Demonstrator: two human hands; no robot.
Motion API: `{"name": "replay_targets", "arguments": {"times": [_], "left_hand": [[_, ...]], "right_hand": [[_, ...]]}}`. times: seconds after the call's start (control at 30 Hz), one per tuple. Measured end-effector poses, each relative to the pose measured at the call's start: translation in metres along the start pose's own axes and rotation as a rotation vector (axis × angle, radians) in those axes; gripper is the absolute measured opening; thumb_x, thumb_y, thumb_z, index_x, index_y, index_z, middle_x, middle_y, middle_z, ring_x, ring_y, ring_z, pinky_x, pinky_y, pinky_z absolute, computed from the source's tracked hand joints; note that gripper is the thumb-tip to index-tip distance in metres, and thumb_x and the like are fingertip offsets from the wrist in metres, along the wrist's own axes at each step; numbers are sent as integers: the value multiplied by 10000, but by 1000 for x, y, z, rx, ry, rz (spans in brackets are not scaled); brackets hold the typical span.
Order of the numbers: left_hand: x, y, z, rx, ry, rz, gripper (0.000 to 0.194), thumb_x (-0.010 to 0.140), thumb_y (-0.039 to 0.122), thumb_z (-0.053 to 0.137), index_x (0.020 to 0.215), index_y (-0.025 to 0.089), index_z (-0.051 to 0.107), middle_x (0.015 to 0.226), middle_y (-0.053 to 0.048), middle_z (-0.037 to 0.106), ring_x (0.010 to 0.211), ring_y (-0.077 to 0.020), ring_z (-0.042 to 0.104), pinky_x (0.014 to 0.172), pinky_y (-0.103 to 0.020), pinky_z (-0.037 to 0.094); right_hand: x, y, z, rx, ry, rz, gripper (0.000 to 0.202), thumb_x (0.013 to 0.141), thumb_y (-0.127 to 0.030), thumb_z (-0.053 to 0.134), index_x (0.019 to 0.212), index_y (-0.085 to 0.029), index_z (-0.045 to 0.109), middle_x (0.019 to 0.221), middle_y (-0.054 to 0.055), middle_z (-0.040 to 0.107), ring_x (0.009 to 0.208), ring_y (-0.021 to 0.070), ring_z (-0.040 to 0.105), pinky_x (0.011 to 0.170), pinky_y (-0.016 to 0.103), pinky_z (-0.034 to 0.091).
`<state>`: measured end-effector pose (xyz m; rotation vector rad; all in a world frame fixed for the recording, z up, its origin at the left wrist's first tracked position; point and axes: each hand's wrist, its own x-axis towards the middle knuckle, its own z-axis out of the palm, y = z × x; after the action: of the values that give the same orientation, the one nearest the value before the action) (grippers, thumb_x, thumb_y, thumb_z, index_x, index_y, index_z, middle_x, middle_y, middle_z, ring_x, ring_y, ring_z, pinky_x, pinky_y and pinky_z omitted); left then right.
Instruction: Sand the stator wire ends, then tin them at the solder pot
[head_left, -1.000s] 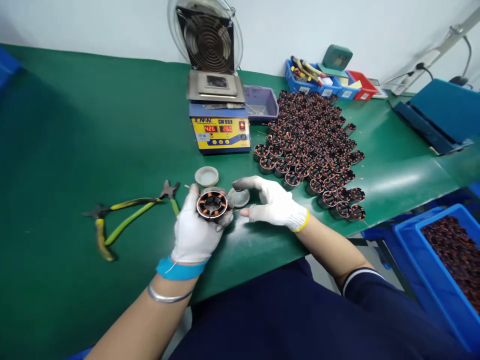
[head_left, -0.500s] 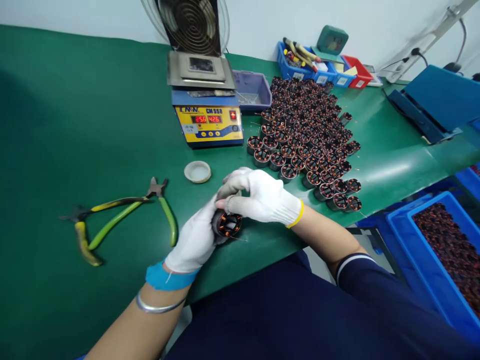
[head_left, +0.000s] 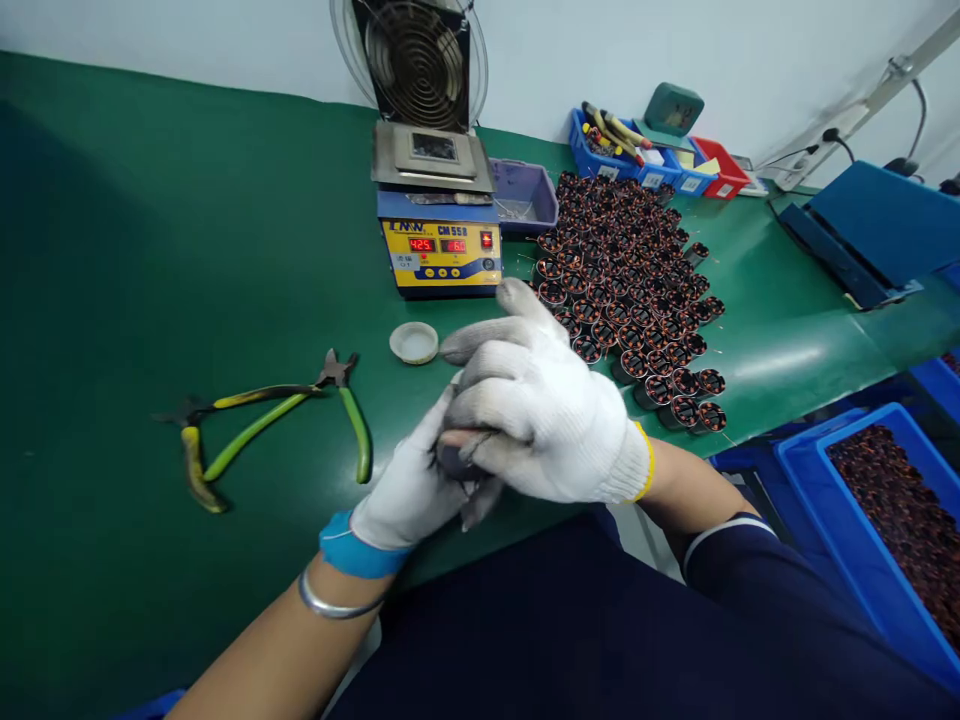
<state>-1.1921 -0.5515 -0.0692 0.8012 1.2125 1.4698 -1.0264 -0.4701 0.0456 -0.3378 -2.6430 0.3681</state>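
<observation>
Near the table's front edge, my left hand (head_left: 420, 490), in a white glove with a blue cuff, is wrapped round a dark cylindrical motor part (head_left: 456, 463). Over it lies my gloved right hand (head_left: 544, 410). Its index finger reaches up and outward, the other fingers are bent, and its thumb side is at the part; whether it pinches anything there is hidden. Most of the part is covered by the gloves. Just beyond the hands sits a small white dish (head_left: 414, 343). Two pairs of pliers (head_left: 255, 425) with yellow and green handles lie to the left.
A yellow and blue soldering unit (head_left: 442, 250) with a fan stands at the back, beside a purple tray (head_left: 551, 215). Many copper-wound cylinders (head_left: 630, 260) crowd the right side. Blue bins (head_left: 592, 165), a red bin (head_left: 724, 165) and a blue crate (head_left: 832, 520) are further out.
My right hand has come over the part and now covers the open copper-wound end seen before. Its index finger has lifted outward. The view has shifted slightly.
</observation>
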Motion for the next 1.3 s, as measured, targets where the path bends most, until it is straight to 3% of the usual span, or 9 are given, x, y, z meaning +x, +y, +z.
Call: {"name": "replay_targets", "arguments": {"times": [0.2,0.43,0.53,0.67,0.8,0.93,1.1,1.2,1.3], "left_hand": [[4,20,0,-378,77,-135,442,837,662,895,800,277,681,888,-48,787,1194,-313,799,1032,-474,720],[-7,14,11,-275,-299,-308,567,789,771,913,1013,259,814,888,-85,773,849,-312,811,703,-442,734],[-13,13,13,-280,-199,-201,640,718,670,1019,1131,231,802,1056,-79,809,743,-227,774,679,-398,732],[-13,7,13,-277,-14,-25,697,694,540,1074,1243,280,734,1312,-81,810,1041,-283,843,895,-437,755],[-16,-10,11,-200,-45,-13,771,815,553,989,1486,359,663,1662,-102,668,1540,-362,652,1269,-539,584],[-21,-22,11,-86,-134,-39,814,873,570,928,1605,369,635,1817,-79,514,1735,-362,404,1436,-522,350],[-17,-8,16,-145,18,54,594,789,574,985,1300,314,832,1638,-96,698,1577,-375,614,1287,-486,560],[-13,6,13,-171,167,147,305,832,503,964,846,240,810,1212,-92,858,1209,-290,806,1032,-373,682],[-9,12,6,-148,329,290,278,927,468,891,840,232,773,971,-38,822,915,-203,796,828,-313,672]], "right_hand": [[-5,7,-2,145,114,103,196,1064,-282,620,906,-259,732,982,60,716,1366,315,707,1417,660,320],[-13,11,5,293,138,150,201,1004,-355,674,816,-287,687,872,54,735,1205,311,771,1384,601,421],[-26,21,6,467,419,287,280,1010,-486,695,815,-291,651,840,60,702,1169,324,787,1258,594,572],[-47,32,12,480,809,424,318,1054,-552,651,872,-292,636,894,71,684,1194,321,783,1155,576,644],[-61,25,52,262,356,330,538,977,-525,790,1402,-209,697,1378,176,770,1336,360,742,1198,581,617],[-65,17,90,170,299,313,716,1023,-366,678,1667,-120,485,1568,242,685,1498,372,650,1335,578,508],[-72,21,81,237,64,325,775,1020,-331,683,1734,-180,420,1674,197,634,1494,348,680,1251,507,601],[-77,24,70,293,54,356,818,1036,-354,671,1768,-168,354,1650,200,654,1464,343,706,1212,494,627],[-81,29,65,327,50,336,831,1031,-345,666,1773,-176,334,1636,196,663,1465,343,703,1220,497,617]]}}
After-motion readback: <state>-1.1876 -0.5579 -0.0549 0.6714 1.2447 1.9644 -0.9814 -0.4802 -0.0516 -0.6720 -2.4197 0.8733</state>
